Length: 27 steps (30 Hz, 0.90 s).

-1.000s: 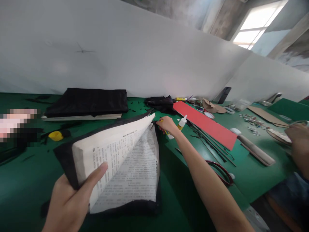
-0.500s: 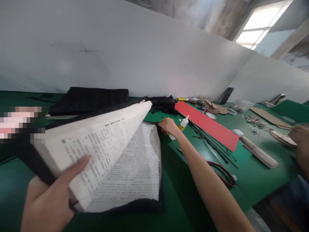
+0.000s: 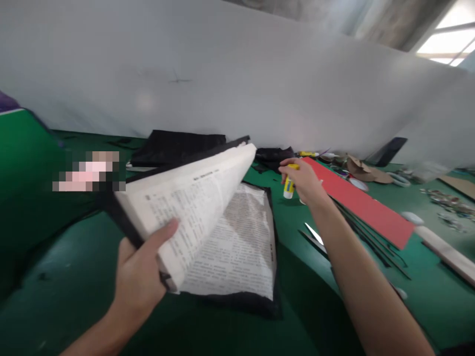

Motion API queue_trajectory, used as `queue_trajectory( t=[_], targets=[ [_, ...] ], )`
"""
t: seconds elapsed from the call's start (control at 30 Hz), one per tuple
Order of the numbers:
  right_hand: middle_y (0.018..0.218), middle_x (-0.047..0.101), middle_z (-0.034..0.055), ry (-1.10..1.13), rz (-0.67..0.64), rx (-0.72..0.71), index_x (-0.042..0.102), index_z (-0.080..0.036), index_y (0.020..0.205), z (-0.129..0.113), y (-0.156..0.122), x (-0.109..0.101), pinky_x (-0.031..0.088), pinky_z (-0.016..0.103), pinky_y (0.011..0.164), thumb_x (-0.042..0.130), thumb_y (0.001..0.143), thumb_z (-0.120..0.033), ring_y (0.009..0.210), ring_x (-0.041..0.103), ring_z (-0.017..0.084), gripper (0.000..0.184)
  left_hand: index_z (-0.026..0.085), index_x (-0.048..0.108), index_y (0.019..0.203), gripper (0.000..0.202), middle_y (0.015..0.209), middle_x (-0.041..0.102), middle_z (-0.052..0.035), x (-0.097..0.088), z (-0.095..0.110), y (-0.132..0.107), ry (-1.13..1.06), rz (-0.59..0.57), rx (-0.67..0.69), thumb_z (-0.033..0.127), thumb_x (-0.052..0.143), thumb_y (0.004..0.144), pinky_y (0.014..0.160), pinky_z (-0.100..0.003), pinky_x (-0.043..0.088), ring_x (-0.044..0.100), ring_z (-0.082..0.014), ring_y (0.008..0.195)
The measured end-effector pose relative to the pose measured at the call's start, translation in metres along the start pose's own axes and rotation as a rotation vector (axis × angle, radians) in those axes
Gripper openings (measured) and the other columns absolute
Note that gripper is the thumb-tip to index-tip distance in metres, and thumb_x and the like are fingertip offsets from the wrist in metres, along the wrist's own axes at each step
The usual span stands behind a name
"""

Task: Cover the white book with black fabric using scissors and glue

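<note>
My left hand [image 3: 143, 272] is closed around the lower left of a thick open book [image 3: 163, 212], holding its page block and black cover up at a slant. The thumb lies on the printed page. Flat on the table, the book's other side [image 3: 237, 247] shows a printed sheet inside a black cloth border. My right hand [image 3: 300, 178] grips a yellow glue stick [image 3: 289, 185] with a white end pointing down, just beyond the far right corner of that cover and apart from it. Scissors [image 3: 313, 237] lie with blades apart near my right forearm.
Black fabric [image 3: 181, 148] lies by the white wall behind the book. To the right are a long red board [image 3: 359, 202], thin dark rods [image 3: 367, 237], cardboard pieces [image 3: 365, 170] and a pile of small bits [image 3: 449, 202]. A green panel [image 3: 25, 183] rises at left.
My right hand has moved off the cover's far corner, up and away to the right, with the glue stick in it. The view has swung left; my left hand still holds the book raised.
</note>
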State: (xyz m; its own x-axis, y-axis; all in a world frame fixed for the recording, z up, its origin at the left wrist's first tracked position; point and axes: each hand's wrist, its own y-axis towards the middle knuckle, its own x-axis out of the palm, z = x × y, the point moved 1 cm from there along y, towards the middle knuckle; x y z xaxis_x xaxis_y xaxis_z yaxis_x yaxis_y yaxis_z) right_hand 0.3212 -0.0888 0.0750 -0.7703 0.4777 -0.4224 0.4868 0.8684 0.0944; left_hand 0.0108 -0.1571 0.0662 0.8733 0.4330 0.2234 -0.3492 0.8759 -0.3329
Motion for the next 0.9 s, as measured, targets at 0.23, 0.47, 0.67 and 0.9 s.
queue_trajectory(
  t=[0.23,0.47,0.67,0.9],
  targets=[
    [0.057,0.052,-0.0020,0.603,-0.229,0.015,0.056,-0.020,0.084,-0.058,-0.089,0.028,0.049,0.027,0.062,0.047,0.086,-0.030,0.059,0.056,0.013,0.014,0.015,0.071,0.107,0.042,0.100,0.075,-0.0078,-0.004,-0.009,0.002,-0.095,-0.287,0.033,0.018,0.077,0.065,0.070,-0.033,0.061,0.071,-0.0292,0.090],
    [0.055,0.057,-0.0009,0.057,-0.327,-0.077,0.058,-0.020,0.075,-0.040,-0.167,0.071,0.031,0.021,0.034,0.043,0.091,-0.049,0.034,0.042,0.008,0.037,0.010,0.071,0.106,0.042,0.100,0.074,-0.0116,-0.003,-0.012,0.001,-0.166,-0.354,0.074,0.027,0.078,0.069,0.071,-0.033,0.061,0.070,-0.0306,0.091],
    [0.058,0.065,-0.0013,-0.064,-0.463,-0.118,0.053,-0.022,0.073,-0.031,-0.186,0.093,0.046,0.021,0.051,0.049,0.090,-0.042,0.049,0.065,0.013,0.027,0.011,0.070,0.103,0.041,0.100,0.074,-0.0106,-0.003,-0.013,0.002,-0.223,-0.305,0.093,0.027,0.079,0.067,0.069,-0.035,0.060,0.070,-0.0305,0.089],
    [0.056,0.061,-0.0024,-0.172,-0.463,-0.238,0.054,-0.023,0.074,-0.036,-0.203,0.099,0.042,0.022,0.051,0.047,0.089,-0.036,0.050,0.060,0.013,0.021,0.012,0.071,0.101,0.040,0.099,0.074,-0.0097,-0.002,-0.013,-0.001,-0.236,-0.315,0.089,0.028,0.080,0.065,0.069,-0.033,0.060,0.070,-0.0293,0.088]
  ],
)
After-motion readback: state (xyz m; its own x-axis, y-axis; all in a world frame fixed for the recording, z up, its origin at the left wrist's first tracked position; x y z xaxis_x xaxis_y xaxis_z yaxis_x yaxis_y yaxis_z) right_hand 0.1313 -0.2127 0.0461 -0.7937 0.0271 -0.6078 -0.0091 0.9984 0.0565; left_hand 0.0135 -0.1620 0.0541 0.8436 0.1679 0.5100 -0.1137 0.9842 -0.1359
